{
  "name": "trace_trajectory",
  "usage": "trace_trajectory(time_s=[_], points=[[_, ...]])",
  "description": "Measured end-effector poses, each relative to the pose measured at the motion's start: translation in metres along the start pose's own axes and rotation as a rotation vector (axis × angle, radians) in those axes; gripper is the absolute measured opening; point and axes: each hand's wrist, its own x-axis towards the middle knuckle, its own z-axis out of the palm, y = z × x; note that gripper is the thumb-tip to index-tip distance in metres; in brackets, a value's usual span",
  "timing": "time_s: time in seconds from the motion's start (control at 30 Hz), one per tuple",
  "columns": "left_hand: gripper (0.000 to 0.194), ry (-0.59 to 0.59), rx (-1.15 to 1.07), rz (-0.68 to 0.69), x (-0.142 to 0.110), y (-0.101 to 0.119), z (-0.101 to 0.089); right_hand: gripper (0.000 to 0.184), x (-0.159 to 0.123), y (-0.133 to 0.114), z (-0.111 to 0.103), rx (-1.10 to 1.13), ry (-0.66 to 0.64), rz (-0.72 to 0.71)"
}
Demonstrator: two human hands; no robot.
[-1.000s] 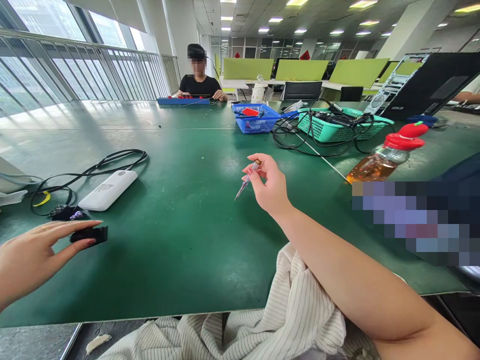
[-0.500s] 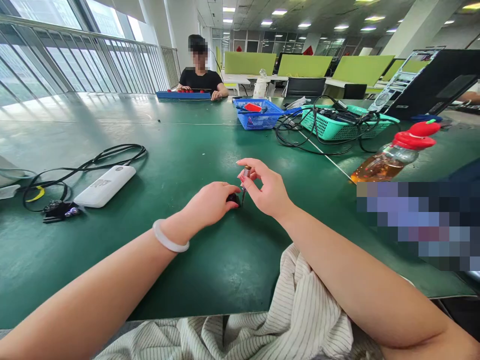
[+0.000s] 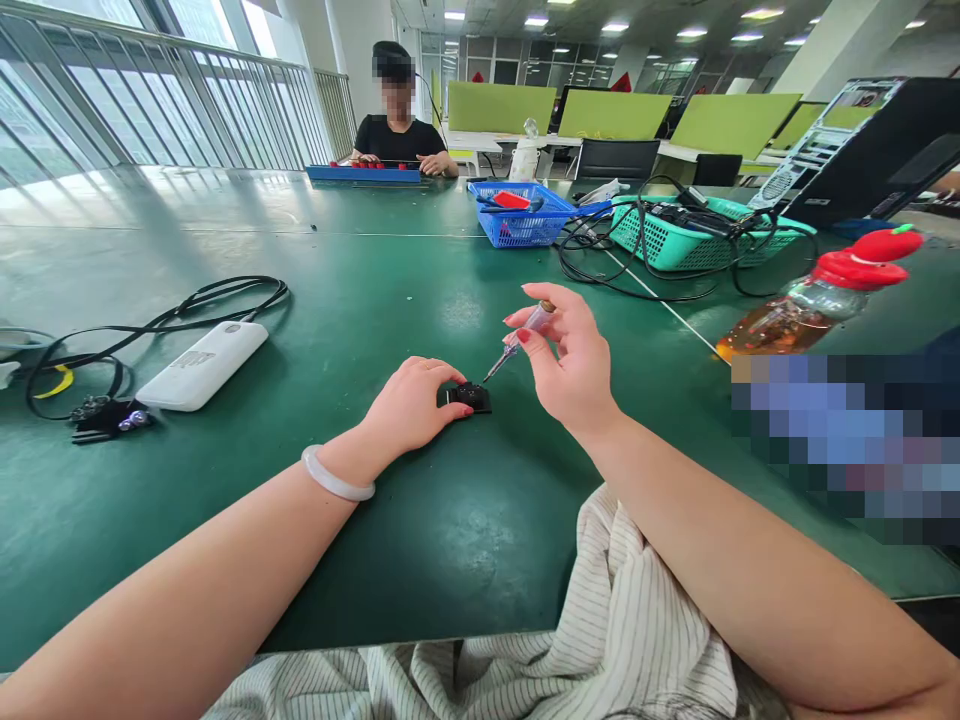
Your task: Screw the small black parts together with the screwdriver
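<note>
My left hand rests on the table with thumb and fingers closed on the left side of a small black part, whose kind I cannot make out. In my right hand is a screwdriver with a clear, pale handle, pinched between thumb and fingers. It leans to the right, and its thin metal tip is at the upper right edge of the black part; whether the two touch I cannot tell.
On the green table, a white power bank with black cables lies left. Farther back are a blue basket and a teal basket with cables. A red-lidded bottle lies right. Opposite sits a person behind a blue tray.
My right hand has moved up and to the right, and the screwdriver has gone from nearly upright to slanted. More of the black part shows now. The view has shifted slightly.
</note>
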Motion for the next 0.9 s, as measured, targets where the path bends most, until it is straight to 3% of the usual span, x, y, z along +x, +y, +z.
trace_trajectory(time_s=[0.33,0.9], points=[[0.035,0.022,-0.022,0.073,0.0026,-0.0064,0.0074,0.027,-0.0020,0.0033,0.0000,0.045,-0.036,0.021],[0.037,0.004,-0.022,0.078,0.0030,-0.0052,0.0070,0.028,-0.0008,0.0043,0.0000,0.057,-0.021,0.015]])
